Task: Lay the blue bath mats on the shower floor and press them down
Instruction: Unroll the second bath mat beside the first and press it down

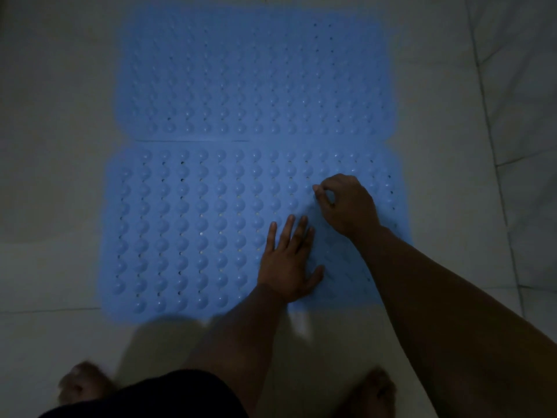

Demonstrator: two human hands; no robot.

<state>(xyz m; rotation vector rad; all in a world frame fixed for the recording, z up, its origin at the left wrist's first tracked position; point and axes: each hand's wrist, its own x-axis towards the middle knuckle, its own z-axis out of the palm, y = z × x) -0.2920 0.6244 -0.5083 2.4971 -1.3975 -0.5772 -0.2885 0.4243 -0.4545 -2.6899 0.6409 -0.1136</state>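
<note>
Two blue bath mats lie flat on the pale tiled shower floor (54, 206), edge to edge: the far mat (253, 76) ahead of me and the near mat (193, 230) just in front of my feet, their long edges meeting in a straight seam. Both show rows of round bumps and small holes.

My left hand (287, 260) rests palm down on the near mat, toward its right half, fingers straight and slightly spread, thumb out to the right; its grip is open and flat against the mat, pinching nothing. My right hand (346, 203) sits just beyond and to the right of it on the same mat, fingers curled, thumb and forefinger tips drawn together right at the mat's surface. In the dim light I cannot tell whether that grip is pinching a bump of the mat or only touching it.

My bare feet stand on the floor at the mat's near edge.
</note>
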